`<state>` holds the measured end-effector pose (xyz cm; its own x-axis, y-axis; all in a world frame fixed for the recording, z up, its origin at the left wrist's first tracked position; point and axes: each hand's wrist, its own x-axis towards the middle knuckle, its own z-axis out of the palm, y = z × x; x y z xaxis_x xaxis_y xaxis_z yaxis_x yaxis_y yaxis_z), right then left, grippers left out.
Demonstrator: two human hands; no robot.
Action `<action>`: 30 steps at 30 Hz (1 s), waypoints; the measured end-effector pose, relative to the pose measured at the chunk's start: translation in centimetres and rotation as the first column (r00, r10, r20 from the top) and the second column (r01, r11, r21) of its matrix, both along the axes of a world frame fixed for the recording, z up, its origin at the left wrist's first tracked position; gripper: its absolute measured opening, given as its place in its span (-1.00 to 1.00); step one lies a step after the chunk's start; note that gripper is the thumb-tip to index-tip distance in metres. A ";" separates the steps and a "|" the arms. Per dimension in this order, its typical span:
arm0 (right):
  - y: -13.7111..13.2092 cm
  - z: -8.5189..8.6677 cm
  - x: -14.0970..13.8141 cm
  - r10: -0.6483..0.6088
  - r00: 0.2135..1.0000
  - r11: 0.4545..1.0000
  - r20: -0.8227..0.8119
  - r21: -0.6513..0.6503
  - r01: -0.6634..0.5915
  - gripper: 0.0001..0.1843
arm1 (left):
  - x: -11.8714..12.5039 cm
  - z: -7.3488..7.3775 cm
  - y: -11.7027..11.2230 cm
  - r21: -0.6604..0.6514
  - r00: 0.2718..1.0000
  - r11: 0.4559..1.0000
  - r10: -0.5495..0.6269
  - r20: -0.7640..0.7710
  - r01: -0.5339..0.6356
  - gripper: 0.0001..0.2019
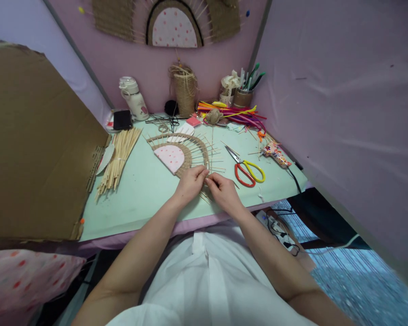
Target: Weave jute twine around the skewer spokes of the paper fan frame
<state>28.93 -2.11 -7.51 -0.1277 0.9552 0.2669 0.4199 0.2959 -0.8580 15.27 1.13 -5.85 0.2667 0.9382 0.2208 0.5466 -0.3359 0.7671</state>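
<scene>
Just below centre of the frame, pinching with left hand (191, 183) and right hand (223, 190), closed thumb to fingertip, apparently on the near end of a twine-and-stick fan (188, 159) lying mid-frame, at risk of bending its thin spokes (217, 161) by pulling too hard, or of snagging them on scissors (238, 160), right of centre, by turning carelessly.

Soft, diffuse light gives the flat, pale-green tabletop (143, 192) only faint shadows; lower left falls dark. Wide-angle distortion stretches the smooth lilac cloth wall (343, 95) at right; fine detail is soft.
</scene>
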 end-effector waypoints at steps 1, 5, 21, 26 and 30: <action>0.1 0.0 -0.1 0.003 1.000 1.000 0.004 0.005 -0.003 -0.74 | 0.1 -0.1 0.1 0.030 0.999 0.999 0.034 -0.020 -0.033 -0.70; 0.7 -0.3 -0.3 0.008 1.000 1.000 -0.003 0.023 -0.008 -0.77 | 0.6 -0.4 0.3 0.108 0.978 0.980 0.178 -0.107 -0.167 -0.71; -1.6 -0.1 -0.6 0.005 0.993 0.999 -0.120 -0.046 -0.011 -0.73 | -2.4 2.5 4.0 0.035 0.915 0.931 0.349 0.204 -0.363 -0.72; -1.3 0.0 -0.6 -0.009 0.991 0.997 -0.132 -0.075 -0.001 -0.73 | -2.4 3.5 0.9 -0.146 0.747 0.967 0.255 0.614 -0.210 -0.80; 0.0 0.4 0.6 0.090 0.969 0.975 -0.228 -0.180 -0.133 -0.73 | -0.2 3.8 -4.0 -0.161 0.739 0.982 0.181 0.648 -0.099 -0.93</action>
<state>29.53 -2.12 -7.06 -0.1961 0.9741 0.1130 0.1909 0.1510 -0.9699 15.10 -2.85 -2.04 -0.0427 0.9817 0.1858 -0.0735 -0.1886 0.9793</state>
